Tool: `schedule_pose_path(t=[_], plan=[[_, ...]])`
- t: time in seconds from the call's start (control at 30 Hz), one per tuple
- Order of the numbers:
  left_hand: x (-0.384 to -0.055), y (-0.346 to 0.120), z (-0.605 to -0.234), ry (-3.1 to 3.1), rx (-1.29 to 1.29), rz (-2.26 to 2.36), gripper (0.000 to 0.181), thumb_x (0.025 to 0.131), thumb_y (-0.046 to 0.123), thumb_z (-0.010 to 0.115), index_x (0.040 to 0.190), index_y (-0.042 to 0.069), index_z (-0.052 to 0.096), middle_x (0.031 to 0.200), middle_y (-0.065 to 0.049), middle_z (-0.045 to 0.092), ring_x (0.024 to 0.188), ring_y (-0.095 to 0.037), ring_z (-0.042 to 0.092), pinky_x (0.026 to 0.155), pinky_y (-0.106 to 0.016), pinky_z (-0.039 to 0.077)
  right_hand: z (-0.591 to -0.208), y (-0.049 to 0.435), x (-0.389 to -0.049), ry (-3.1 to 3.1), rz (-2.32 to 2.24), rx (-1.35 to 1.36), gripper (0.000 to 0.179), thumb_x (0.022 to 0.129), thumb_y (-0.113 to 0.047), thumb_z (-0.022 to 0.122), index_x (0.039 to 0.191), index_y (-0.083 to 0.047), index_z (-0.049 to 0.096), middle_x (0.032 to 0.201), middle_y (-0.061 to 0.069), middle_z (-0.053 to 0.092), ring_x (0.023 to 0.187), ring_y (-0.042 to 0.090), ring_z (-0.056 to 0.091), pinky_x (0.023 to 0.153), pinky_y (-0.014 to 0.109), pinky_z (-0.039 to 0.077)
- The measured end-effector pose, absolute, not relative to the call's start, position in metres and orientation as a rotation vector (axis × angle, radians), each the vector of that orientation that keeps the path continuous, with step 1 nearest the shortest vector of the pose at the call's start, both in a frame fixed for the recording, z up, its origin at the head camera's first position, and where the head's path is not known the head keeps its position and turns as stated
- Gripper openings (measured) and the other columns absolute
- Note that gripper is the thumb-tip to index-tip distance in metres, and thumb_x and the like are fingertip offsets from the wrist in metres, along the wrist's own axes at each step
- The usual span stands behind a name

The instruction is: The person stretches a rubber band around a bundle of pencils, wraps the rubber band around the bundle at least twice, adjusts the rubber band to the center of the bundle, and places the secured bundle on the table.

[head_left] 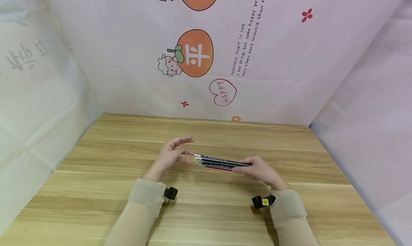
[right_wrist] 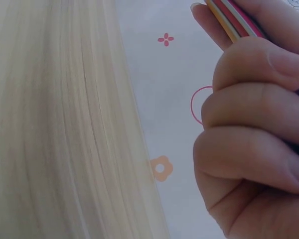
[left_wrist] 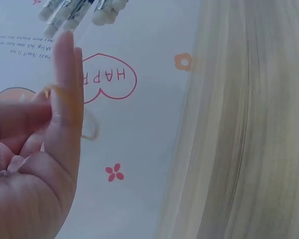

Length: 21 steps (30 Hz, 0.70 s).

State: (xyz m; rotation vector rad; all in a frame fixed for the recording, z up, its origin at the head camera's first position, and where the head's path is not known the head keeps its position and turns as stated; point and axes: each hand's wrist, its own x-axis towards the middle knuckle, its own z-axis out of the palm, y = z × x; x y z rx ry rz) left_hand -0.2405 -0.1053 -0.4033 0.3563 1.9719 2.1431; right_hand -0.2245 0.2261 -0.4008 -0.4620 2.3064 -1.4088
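Note:
A bundle of pencils (head_left: pixel 219 162), dark ones and a red one, is held above the table in my right hand (head_left: pixel 261 171). The right fingers curl round its right end; in the right wrist view yellow and red shafts (right_wrist: pixel 235 19) show between finger and thumb. White eraser ends (left_wrist: pixel 72 15) face my left hand (head_left: pixel 168 156). A thin yellowish rubber band (left_wrist: pixel 69 97) loops round the left hand's digits, which hold it stretched just left of the eraser ends. One left digit points straight up while other fingers bend in behind it.
The wood-grain table (head_left: pixel 206 210) spreads beneath both hands. A printed white cloth (head_left: pixel 273 103) hangs behind it, and pale cloth walls (head_left: pixel 38 131) stand at the sides. Black wrist cameras (head_left: pixel 170 193) sit on both cuffs.

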Motion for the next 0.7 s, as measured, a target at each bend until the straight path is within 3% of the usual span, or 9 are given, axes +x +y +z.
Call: schedule_pose_path(t=[0.1,0.23,0.4,0.53,0.7], plan=[[-0.2391,-0.1041,-0.4020,2.035,0.379,2.106,0.045,0.098,0.003,0.057,0.142,0.001,0.047,0.150,-0.018,0.046,0.097,-0.018,0.070,0.069,-0.034,0.062,-0.4003,0.2261,-0.2243,2.314,-1.410,-0.462,0.045,0.090,-0.033,0.073,0.091,0.010,0.064,0.050,-0.005,0.031,0.043,0.010,0.022,0.042,0.023,0.024],[-0.2381,-0.1006,-0.4008,2.071,0.336,2.114,0.038,0.096,0.007,0.064,0.130,-0.001,0.050,0.147,-0.016,0.051,0.089,-0.013,0.071,0.063,-0.037,0.061,-0.3995,0.2268,-0.2243,2.311,-1.421,-0.462,0.042,0.090,-0.033,0.073,0.096,0.008,0.068,0.049,-0.005,0.031,0.043,0.010,0.022,0.042,0.024,0.024],[-0.2378,-0.0975,-0.3999,2.162,0.253,2.150,0.026,0.095,0.019,0.068,0.108,0.001,0.055,0.131,-0.022,0.063,0.089,-0.024,0.074,0.061,-0.037,0.061,-0.3984,0.2282,-0.2246,2.301,-1.435,-0.461,0.036,0.091,-0.031,0.072,0.107,0.001,0.073,0.049,-0.006,0.032,0.043,0.009,0.024,0.042,0.024,0.024],[-0.2348,-0.0971,-0.3979,2.244,0.328,2.089,0.032,0.095,0.023,0.068,0.117,0.000,0.065,0.123,-0.020,0.067,0.102,-0.030,0.070,0.076,-0.038,0.062,-0.3981,0.2283,-0.2247,2.297,-1.449,-0.458,0.032,0.091,-0.030,0.072,0.109,-0.004,0.074,0.049,-0.007,0.034,0.043,0.008,0.025,0.042,0.024,0.025],[-0.2334,-0.0971,-0.3993,2.171,0.472,2.024,0.046,0.092,0.018,0.071,0.133,0.002,0.059,0.125,-0.023,0.063,0.102,-0.021,0.067,0.088,-0.043,0.059,-0.3980,0.2280,-0.2241,2.289,-1.469,-0.449,0.036,0.091,-0.030,0.072,0.109,0.001,0.073,0.049,-0.007,0.034,0.044,0.009,0.025,0.042,0.024,0.024]])
